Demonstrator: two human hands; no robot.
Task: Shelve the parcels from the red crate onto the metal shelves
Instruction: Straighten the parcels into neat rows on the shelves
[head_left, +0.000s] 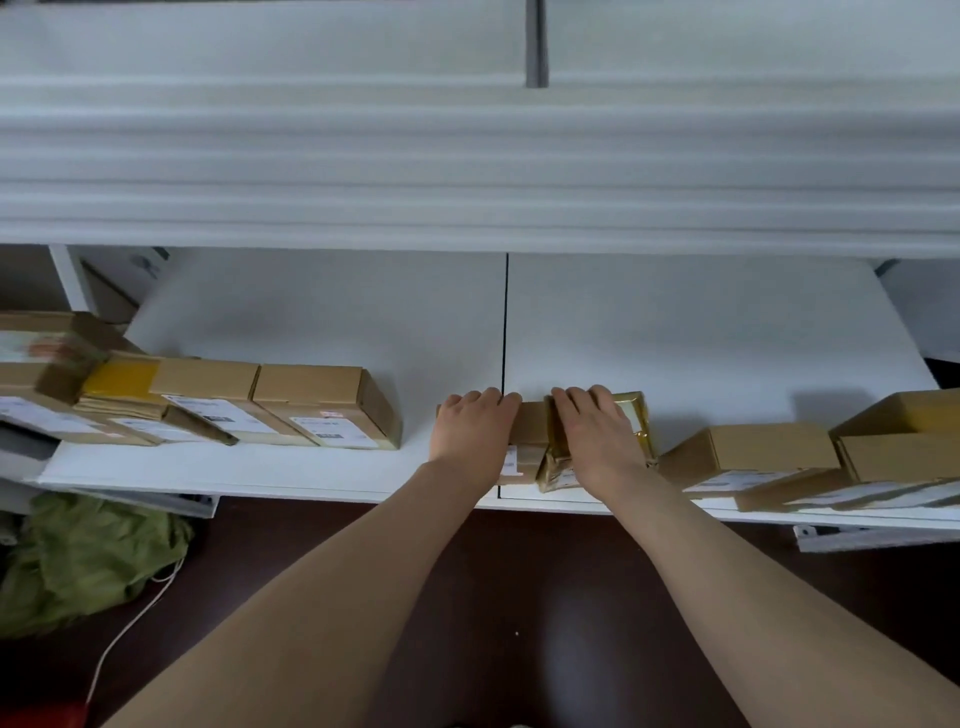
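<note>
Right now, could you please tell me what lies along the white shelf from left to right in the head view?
A row of cardboard parcels → left hand resting on a small brown parcel → right hand on a shiny tape-wrapped parcel → more cardboard boxes.

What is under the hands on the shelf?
The left hand rests on a brown cardboard box; right hand on a yellow tape-wrapped parcel beside it. Their tops are mostly covered.
</note>
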